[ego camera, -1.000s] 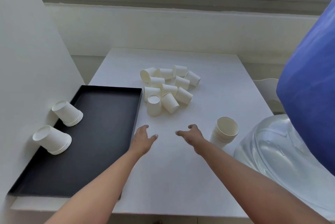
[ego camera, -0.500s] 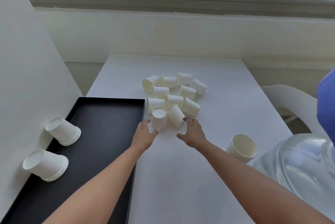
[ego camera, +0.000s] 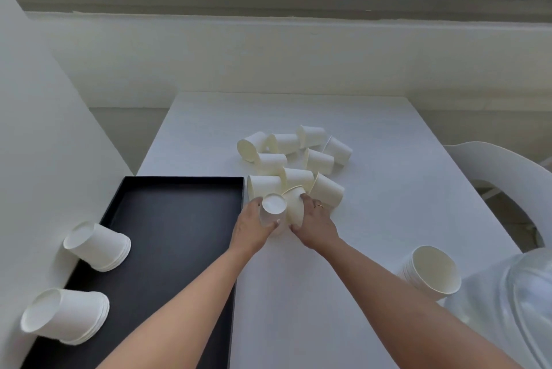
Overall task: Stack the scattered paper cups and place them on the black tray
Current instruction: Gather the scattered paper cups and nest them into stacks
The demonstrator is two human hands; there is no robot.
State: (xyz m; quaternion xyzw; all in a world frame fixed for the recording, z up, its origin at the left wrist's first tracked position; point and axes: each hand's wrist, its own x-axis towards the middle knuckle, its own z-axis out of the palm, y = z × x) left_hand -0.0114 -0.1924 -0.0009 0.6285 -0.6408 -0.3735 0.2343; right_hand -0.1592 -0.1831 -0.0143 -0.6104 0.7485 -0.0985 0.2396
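Head view, item by item.

- **Step in hand:** by my reading, you are taking single cups from the heap to nest them.
- **Left hand** (ego camera: 252,229): your fingers and thumb curl round an upside-down cup (ego camera: 272,209). It sits base up at the near-left edge of the heap, just beside the black tray (ego camera: 179,249).
- **Right hand** (ego camera: 313,226): it grasps a tipped cup (ego camera: 294,204), which touches the first cup on its right.
- **Loose cups** (ego camera: 298,156): roughly ten lie on their sides, far of both hands on the white table (ego camera: 388,189).
- **Stacks:** the far stack (ego camera: 98,246) and the near stack (ego camera: 65,315) lie on the tray's left side. An upright stack (ego camera: 433,270) stands near right, well apart from the tray.
- **Next move, likely:** turn one cup to match the other, line up the rims and nest them. Squeeze gently, because thin paper crushes.
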